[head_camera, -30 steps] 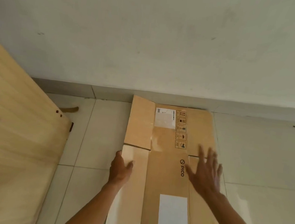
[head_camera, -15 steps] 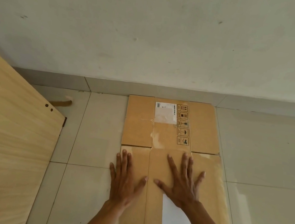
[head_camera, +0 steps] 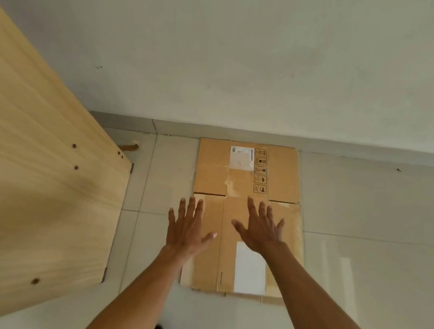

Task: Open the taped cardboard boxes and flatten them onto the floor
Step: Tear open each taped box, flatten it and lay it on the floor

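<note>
My left hand [head_camera: 188,229] and right hand [head_camera: 261,231], fingers spread and holding nothing, are over the flattened cardboard box [head_camera: 242,216], whose white label [head_camera: 241,157] seems unreadable.

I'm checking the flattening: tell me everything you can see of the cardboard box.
The cardboard box is brown, flattened on the tiled floor, its far edge at the wall. Creases divide it into panels. It bears a shipping label, handling symbols and a white patch. Both open hands, left hand and right hand, are over it; contact is unclear.
</note>
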Demonstrator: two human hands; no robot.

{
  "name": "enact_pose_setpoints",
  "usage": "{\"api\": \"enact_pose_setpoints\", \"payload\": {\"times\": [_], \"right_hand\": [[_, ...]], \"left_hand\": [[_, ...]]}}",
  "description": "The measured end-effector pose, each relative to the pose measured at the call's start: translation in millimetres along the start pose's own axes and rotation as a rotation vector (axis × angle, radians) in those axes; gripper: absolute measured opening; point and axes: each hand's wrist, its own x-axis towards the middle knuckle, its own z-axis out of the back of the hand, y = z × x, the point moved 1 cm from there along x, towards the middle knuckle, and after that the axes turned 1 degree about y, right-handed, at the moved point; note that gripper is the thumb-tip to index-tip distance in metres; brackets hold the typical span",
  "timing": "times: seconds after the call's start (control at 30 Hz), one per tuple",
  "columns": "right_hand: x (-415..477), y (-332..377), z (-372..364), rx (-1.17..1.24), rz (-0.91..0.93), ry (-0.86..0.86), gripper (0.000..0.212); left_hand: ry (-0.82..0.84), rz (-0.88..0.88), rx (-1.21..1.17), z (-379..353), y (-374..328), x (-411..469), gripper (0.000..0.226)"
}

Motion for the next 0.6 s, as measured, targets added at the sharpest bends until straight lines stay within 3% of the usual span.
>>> {"api": "enact_pose_setpoints", "payload": {"times": [0.23, 0.4, 0.6], "right_hand": [[-178, 49, 149, -0.004, 0.038, 0.019, 0.082], [-307, 85, 263, -0.007, 0.061, 0.004, 0.077], [-411, 159, 387, 0.015, 0.138, -0.077, 0.07]], "left_hand": [[-0.027, 0.032, -0.056, 171, -31, -183, 0.095], [-0.026, 0.052, -0.055, 300, -36, -315, 0.115], [-0.222, 0.006, -0.024, 436, -7, -421, 0.12]]}}
